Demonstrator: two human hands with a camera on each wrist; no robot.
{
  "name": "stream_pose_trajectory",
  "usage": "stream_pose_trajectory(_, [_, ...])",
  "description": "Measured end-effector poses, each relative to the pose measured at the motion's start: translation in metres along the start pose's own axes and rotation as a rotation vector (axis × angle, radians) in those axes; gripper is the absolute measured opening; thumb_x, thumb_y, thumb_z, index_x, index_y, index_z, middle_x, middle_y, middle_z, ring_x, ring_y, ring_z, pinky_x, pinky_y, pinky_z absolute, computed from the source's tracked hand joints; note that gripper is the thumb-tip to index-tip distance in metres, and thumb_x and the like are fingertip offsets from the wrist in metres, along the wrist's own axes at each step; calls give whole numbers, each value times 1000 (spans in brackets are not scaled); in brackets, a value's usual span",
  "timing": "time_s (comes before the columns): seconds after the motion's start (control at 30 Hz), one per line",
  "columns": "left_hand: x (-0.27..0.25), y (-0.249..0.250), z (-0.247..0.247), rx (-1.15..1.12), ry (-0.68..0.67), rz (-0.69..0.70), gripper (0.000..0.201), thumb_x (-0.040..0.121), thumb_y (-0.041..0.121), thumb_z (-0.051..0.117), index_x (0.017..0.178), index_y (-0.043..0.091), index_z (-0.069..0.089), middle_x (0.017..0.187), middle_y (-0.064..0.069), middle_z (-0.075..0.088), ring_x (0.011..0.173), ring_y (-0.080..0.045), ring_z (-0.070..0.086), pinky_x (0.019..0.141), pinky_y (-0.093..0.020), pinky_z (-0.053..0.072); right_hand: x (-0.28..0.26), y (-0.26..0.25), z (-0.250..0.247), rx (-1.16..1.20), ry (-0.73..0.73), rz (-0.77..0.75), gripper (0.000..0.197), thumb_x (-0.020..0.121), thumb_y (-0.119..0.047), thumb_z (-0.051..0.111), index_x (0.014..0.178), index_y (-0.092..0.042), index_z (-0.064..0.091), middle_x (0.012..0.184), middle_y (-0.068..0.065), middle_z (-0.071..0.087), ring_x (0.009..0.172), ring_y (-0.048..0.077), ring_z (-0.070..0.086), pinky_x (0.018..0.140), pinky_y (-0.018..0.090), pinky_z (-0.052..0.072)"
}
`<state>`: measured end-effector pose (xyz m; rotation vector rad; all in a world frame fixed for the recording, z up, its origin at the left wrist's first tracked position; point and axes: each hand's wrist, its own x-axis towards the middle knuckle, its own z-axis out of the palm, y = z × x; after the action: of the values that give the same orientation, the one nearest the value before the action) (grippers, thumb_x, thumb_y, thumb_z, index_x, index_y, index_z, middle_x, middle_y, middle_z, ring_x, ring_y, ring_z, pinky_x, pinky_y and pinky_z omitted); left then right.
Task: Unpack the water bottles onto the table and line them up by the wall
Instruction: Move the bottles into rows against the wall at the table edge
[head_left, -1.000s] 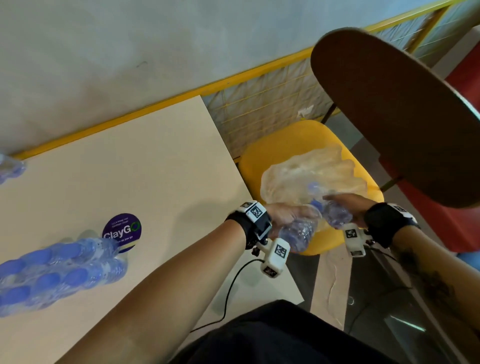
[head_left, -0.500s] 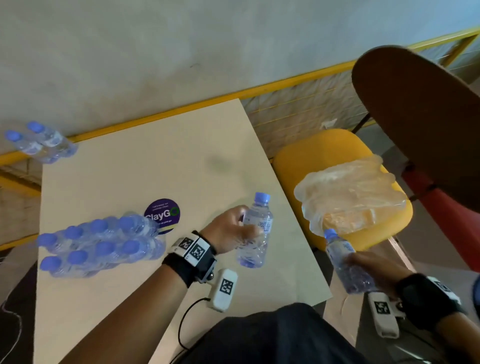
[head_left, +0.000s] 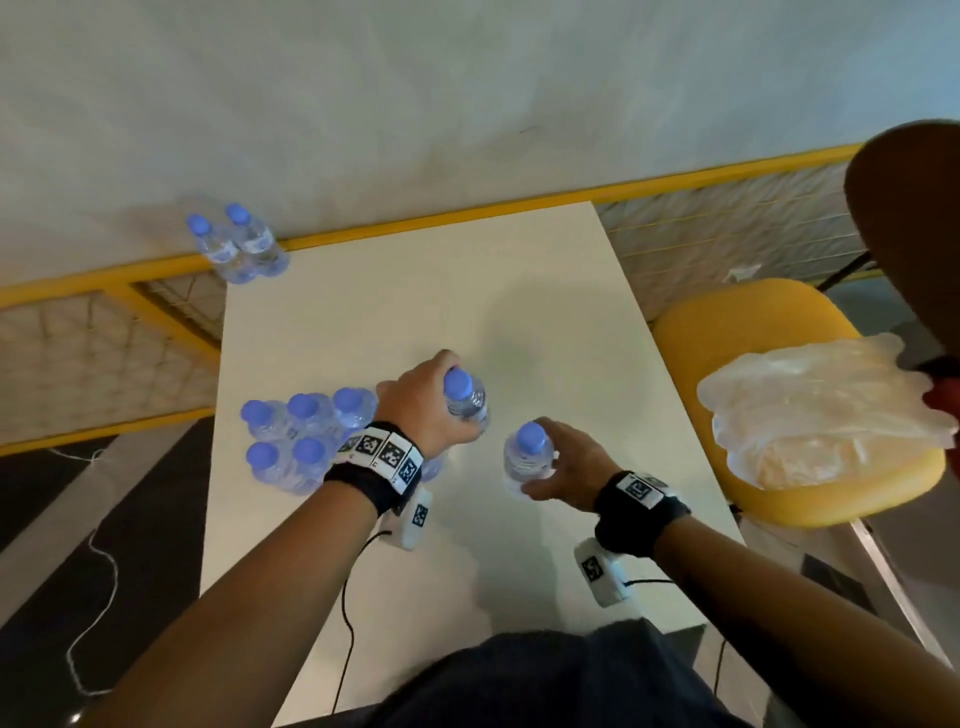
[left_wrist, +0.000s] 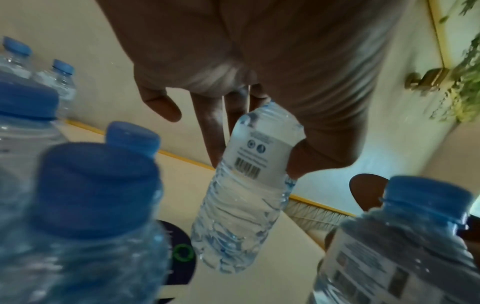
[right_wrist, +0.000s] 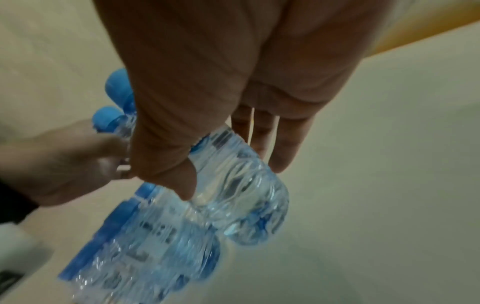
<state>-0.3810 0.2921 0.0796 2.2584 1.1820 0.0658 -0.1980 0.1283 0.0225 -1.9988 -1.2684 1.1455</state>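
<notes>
My left hand (head_left: 441, 410) grips a clear water bottle (head_left: 466, 399) with a blue cap, held upright over the middle of the beige table (head_left: 519, 312). The left wrist view shows fingers and thumb wrapped round that bottle's label (left_wrist: 253, 156). My right hand (head_left: 550, 460) grips a second bottle (head_left: 525, 457) just to the right, and its thumb and fingers curl round the body (right_wrist: 239, 185). A cluster of several bottles (head_left: 298, 441) stands left of my left wrist. Two bottles (head_left: 236, 244) stand at the table's far left corner by the wall.
A yellow chair (head_left: 748, 322) stands right of the table, with crumpled clear plastic wrap (head_left: 821, 410) on its seat. A brown rounded chair back (head_left: 909, 208) looms at the upper right. A yellow rail (head_left: 467, 213) runs along the wall behind the table.
Both hands lifted a bottle each from the wrap on the chair and carried them left to over the table. The right hand has caught up beside the left.
</notes>
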Motion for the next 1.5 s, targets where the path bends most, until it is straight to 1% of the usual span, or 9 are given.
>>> stream_pose_trajectory(0.17, [12, -34, 0, 159, -33, 0, 54, 67, 58, 71, 108, 40, 41, 74, 14, 63, 68, -22, 61, 85, -43, 42, 35, -27, 62, -28, 60, -34, 57, 56, -24, 84, 106, -27, 58, 99, -5, 63, 84, 21, 58, 72, 36, 54])
stream_pose_trajectory(0.4, [24, -57, 8, 188, -119, 44, 50, 72, 45, 72, 113, 41, 43, 86, 12, 65, 78, -24, 63, 88, -44, 41, 53, -32, 103, -18, 148, 35, 51, 61, -20, 84, 104, -24, 58, 97, -6, 65, 84, 19, 60, 69, 27, 44])
stream_pose_trajectory(0.5, [32, -61, 6, 204, -186, 69, 51, 75, 44, 70, 117, 39, 43, 88, 10, 65, 81, -27, 65, 88, -44, 45, 53, -33, 108, -45, 170, 65, 61, 63, -21, 83, 117, -24, 55, 106, -6, 65, 93, 19, 61, 74, 27, 44])
stream_pose_trajectory(0.6, [40, -63, 3, 236, -257, 111, 56, 80, 45, 73, 128, 38, 43, 93, 10, 63, 86, -26, 62, 89, -43, 43, 50, -36, 109, -35, 179, 57, 82, 62, -22, 82, 134, -35, 44, 116, -13, 63, 98, 14, 61, 82, 28, 50])
stream_pose_trajectory(0.7, [43, -64, 3, 260, -300, 137, 58, 84, 46, 74, 132, 37, 43, 96, 11, 60, 88, -24, 59, 88, -43, 42, 49, -38, 110, -62, 173, 53, 86, 61, -24, 80, 136, -44, 42, 117, -19, 64, 101, 11, 61, 85, 29, 51])
stream_pose_trajectory(0.9, [45, -67, 7, 288, -293, 172, 43, 94, 48, 61, 131, 31, 49, 93, 9, 57, 86, -24, 54, 82, -40, 41, 53, -36, 111, -120, 160, 51, 88, 59, -36, 81, 137, -47, 40, 119, -22, 63, 103, 8, 61, 87, 32, 53])
stream_pose_trajectory(1.1, [41, -68, 9, 272, -217, 165, 45, 94, 45, 60, 133, 26, 54, 118, 2, 67, 104, -27, 60, 85, -43, 49, 56, -38, 106, -93, 180, 27, 93, 62, -31, 83, 140, -49, 36, 116, -16, 66, 99, 11, 62, 83, 28, 50])
stream_pose_trajectory(1.4, [36, -66, 8, 241, -215, 114, 39, 96, 41, 57, 131, 22, 53, 115, -1, 67, 107, -30, 59, 84, -46, 54, 58, -40, 106, -96, 141, 89, 97, 63, -32, 84, 144, -48, 31, 112, -14, 67, 101, 15, 65, 83, 27, 50])
stream_pose_trajectory(1.5, [31, -63, 2, 227, -231, 107, 41, 95, 44, 57, 131, 24, 51, 116, 1, 66, 107, -30, 59, 83, -46, 54, 52, -47, 100, -120, 97, 143, 111, 67, -31, 88, 155, -28, 20, 140, -2, 55, 128, 22, 54, 103, 32, 44])
